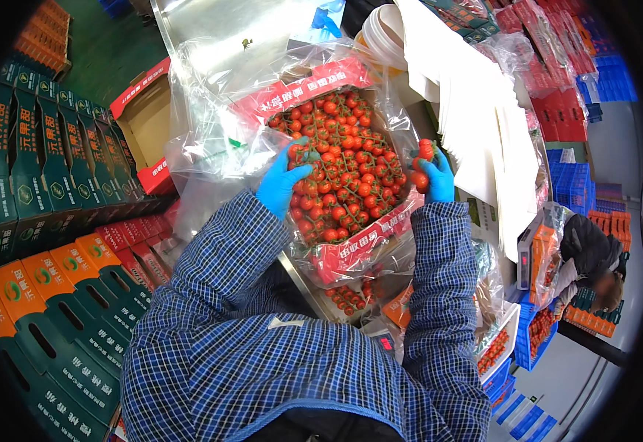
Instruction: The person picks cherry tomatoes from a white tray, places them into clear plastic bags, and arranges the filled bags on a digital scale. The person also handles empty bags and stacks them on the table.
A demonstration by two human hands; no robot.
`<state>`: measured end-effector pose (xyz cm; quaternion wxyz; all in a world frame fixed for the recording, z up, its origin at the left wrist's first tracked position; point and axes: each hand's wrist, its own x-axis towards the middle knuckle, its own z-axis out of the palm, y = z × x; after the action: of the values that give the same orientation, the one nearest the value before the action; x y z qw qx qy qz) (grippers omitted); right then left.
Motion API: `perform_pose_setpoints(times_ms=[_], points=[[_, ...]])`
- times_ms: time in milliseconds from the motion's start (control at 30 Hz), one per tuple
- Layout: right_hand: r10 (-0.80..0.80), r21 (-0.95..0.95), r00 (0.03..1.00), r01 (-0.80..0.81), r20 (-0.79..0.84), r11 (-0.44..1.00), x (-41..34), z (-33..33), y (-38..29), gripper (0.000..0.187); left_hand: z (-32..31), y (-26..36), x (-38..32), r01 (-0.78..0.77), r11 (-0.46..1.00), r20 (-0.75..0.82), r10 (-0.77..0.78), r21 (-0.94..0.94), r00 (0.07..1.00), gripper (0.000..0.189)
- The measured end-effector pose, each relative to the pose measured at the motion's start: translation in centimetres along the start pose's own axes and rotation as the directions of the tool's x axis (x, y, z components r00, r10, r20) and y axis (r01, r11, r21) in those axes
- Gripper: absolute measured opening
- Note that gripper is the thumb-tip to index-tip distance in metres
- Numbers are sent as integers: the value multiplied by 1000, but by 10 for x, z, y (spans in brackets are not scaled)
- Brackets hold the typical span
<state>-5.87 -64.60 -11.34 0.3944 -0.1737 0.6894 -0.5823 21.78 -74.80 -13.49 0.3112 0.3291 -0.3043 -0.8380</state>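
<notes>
A red printed cardboard box (346, 77) stands in front of me inside a clear plastic bag (205, 132). Cherry tomatoes on green vines (349, 166) fill it. My left hand (278, 185), in a blue glove, is at the box's left side, its thumb and fingers curled around a few of the tomatoes (296, 151). Just off the right side, my right hand (440, 177), also gloved in blue, grips a small cluster of cherry tomatoes (419, 179). Part of that cluster is hidden behind the fingers.
An open red carton (147, 121) and rows of green cartons (34, 182) stand left. White sheets (476, 127) are stacked at right, near white tubs (379, 33). More tomatoes (349, 298) lie below the box, near a scale display (386, 343). Another person (589, 259) is at far right.
</notes>
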Motion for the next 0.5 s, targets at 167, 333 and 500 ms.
perform_pose_setpoints(times_ms=[167,333,500], points=[[14,-89,953,13,302,996,-23,49,26,61,4,1,-15,-131,977,50,124,170,991,58],[77,-464,916,126,394,877,-59,99,48,72,16,15,-35,-103,957,0,107,271,994,37],[122,-423,924,46,361,905,-82,143,67,77,6,33,-49,-167,983,-92,174,79,980,31]])
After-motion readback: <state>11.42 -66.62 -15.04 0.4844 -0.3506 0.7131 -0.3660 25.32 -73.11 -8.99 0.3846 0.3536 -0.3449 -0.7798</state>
